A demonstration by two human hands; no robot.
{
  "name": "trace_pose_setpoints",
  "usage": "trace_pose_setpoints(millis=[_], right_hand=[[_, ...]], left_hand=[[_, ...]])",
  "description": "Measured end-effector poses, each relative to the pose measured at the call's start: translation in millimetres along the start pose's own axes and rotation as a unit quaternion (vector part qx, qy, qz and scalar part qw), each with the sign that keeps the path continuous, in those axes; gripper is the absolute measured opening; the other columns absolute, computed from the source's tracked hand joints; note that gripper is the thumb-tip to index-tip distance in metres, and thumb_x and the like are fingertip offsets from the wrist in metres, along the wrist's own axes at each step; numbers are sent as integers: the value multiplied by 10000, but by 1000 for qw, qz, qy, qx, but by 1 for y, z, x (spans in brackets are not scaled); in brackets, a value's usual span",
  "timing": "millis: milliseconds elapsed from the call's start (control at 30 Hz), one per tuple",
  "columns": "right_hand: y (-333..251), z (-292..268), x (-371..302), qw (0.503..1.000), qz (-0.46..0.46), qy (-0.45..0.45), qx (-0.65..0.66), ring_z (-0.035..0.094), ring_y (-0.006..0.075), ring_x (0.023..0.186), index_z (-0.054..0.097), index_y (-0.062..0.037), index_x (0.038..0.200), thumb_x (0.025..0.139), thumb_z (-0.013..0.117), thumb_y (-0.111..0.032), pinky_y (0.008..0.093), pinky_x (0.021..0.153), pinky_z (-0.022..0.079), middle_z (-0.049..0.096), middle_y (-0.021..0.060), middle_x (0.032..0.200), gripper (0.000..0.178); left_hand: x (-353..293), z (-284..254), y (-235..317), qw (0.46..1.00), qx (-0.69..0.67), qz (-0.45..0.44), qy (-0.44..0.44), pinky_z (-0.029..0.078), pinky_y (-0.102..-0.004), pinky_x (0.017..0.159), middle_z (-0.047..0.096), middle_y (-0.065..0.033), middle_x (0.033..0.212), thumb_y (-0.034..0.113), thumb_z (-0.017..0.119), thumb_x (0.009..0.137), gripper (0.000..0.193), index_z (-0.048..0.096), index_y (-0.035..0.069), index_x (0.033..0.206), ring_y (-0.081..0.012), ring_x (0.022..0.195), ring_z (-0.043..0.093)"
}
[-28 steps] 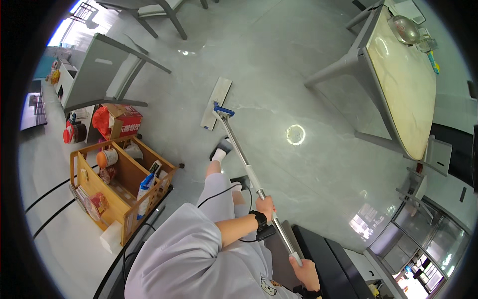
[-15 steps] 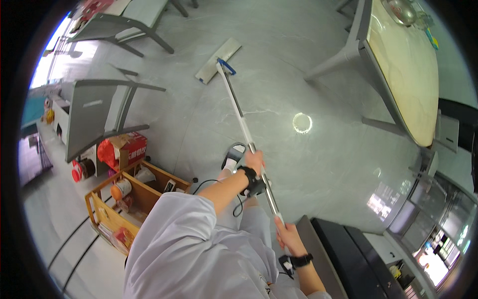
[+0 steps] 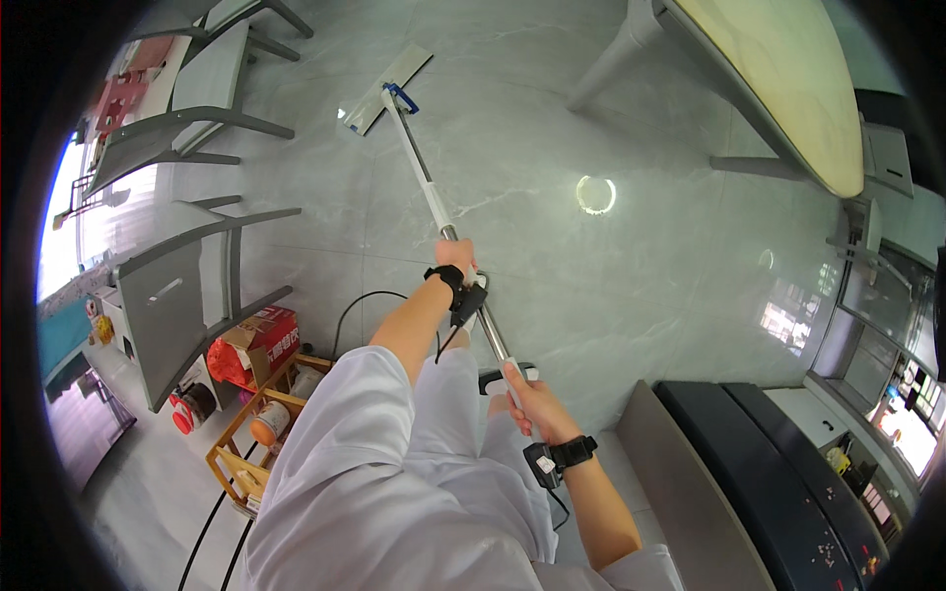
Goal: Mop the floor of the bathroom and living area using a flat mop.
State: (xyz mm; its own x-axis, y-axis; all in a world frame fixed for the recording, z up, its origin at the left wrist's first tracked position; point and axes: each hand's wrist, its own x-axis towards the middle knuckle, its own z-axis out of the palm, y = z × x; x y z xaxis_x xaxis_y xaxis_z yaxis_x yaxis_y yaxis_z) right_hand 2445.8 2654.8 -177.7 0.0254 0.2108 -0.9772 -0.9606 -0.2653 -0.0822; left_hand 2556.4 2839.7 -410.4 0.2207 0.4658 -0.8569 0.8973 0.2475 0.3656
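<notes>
The flat mop (image 3: 419, 165) lies ahead of the person, its shaft slanting across the grey floor (image 3: 532, 128) from upper left to lower right. Both hands are on that shaft. The left hand (image 3: 455, 256) is the nearer of the two to the mop head (image 3: 371, 110); its fingers are wrapped around the pole, just below a white sleeve section, though their tips are partly hidden. The right hand (image 3: 537, 402) sits lower and further right, its fingers curled around the white grip at the near end.

From the left fingers, the mop head lies forward and slightly to the left, well apart from them along the shaft. The head appears flat on the floor. Its long axis runs from lower left to upper right, crossing the line of the shaft at a slant rather than in line with it. A blue bracket (image 3: 404, 98) marks the joint between the two.

To the left of the mop head, near but not touching, stands a grey chair (image 3: 207, 120); a second grey chair (image 3: 177, 295) is closer to the person. A cream-topped table (image 3: 788, 89) is at upper right, well apart from the mop head.
</notes>
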Motion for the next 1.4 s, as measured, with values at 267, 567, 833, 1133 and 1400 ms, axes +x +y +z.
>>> trace_pose_setpoints(millis=[267, 567, 833, 1133, 1400], right_hand=[[195, -66, -54, 997, 34, -11, 68, 348, 70, 339, 462, -73, 622, 804, 480, -632, 236, 335, 280, 378, -27, 438, 589], [475, -145, -195, 983, 132, 92, 91, 353, 88, 334, 474, -70, 609, 808, 536, -571, 241, 324, 276, 400, -4, 445, 543], [557, -165, -232, 970, 181, 102, 123, 372, 93, 332, 469, -69, 606, 806, 553, -556, 252, 317, 291, 417, 8, 451, 533], [396, -185, -156, 992, 43, 118, -11, 382, 98, 322, 443, -74, 552, 827, 491, -583, 252, 313, 299, 413, 5, 431, 580], [182, -151, -65, 997, -47, 24, 57, 344, 68, 329, 454, -47, 686, 834, 470, -594, 234, 316, 291, 376, -32, 451, 567]], left_hand=[[-106, 37, -201, 971, 161, 176, -32, 461, -397, 377, 561, -190, 572, 65, 514, 703, 171, 505, -92, 771, -303, 430, 584], [-332, 110, -487, 990, 139, 14, -4, 462, -395, 379, 538, -174, 600, 63, 532, 731, 213, 455, -42, 901, -308, 435, 564], [-415, 111, -514, 987, 127, -70, -74, 444, -371, 337, 515, -139, 551, 79, 512, 772, 141, 447, -25, 842, -253, 377, 530], [-278, 150, -390, 997, 42, 21, -58, 428, -388, 348, 524, -134, 504, 67, 493, 745, 133, 481, -31, 655, -263, 397, 554], [-134, 136, -143, 986, 21, 80, -143, 389, -404, 372, 500, -152, 540, 80, 485, 713, 149, 489, -63, 674, -266, 435, 509]])
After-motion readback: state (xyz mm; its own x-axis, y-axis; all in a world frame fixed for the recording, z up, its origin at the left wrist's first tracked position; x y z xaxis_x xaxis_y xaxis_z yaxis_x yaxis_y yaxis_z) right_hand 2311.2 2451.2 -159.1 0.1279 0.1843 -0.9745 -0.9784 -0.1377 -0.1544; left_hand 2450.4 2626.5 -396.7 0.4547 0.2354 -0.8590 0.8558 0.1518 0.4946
